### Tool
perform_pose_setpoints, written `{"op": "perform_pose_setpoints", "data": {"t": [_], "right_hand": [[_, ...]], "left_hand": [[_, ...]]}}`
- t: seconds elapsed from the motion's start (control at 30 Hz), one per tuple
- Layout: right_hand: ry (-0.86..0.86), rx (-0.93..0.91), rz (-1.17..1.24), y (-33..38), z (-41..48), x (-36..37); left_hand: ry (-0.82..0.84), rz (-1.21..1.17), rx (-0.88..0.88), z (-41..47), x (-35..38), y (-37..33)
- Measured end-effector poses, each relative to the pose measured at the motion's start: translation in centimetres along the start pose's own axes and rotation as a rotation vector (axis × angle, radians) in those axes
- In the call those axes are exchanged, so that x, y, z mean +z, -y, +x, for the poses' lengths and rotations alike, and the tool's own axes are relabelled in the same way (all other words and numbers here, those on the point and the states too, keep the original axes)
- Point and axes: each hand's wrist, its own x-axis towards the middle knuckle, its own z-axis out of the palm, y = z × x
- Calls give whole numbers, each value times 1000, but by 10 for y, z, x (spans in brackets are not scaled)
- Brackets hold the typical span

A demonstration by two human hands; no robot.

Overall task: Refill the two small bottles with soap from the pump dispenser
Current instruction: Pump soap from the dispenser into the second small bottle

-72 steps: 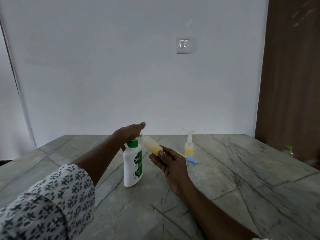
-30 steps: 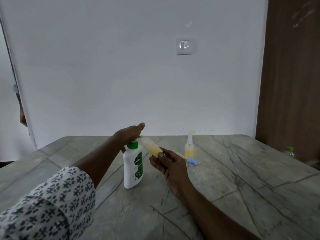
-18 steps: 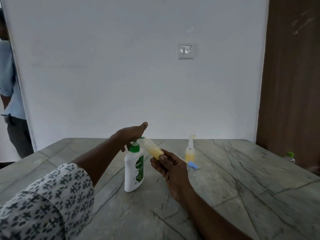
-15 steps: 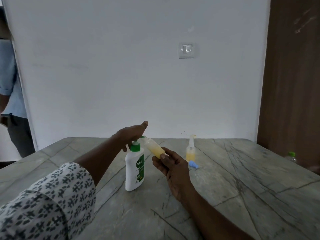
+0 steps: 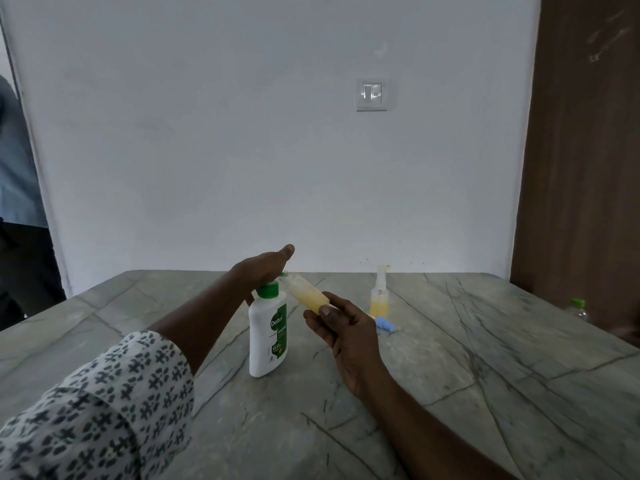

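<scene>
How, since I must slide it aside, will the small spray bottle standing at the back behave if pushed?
The spray bottle looks narrow-based with a tall nozzle, so a high push would probably tip it. Its small size suggests it is light; push low.

The grey veined table bears three things. A white pump dispenser stands just left of the right hand's grip on the tilted bottle. Right of that grip stands a small yellow-filled bottle, a blue cap lying just beside it.
</scene>
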Motion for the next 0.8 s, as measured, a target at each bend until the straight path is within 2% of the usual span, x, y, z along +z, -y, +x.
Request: {"op": "perform_pose_setpoints", "data": {"t": [0.6,0.8], "right_hand": [[9,-1,43,4,1,-2],[12,4,27,3,1,-1]], "left_hand": [[-36,11,-17,-2,0,-4],[5,3,5,0,0,-3]]}}
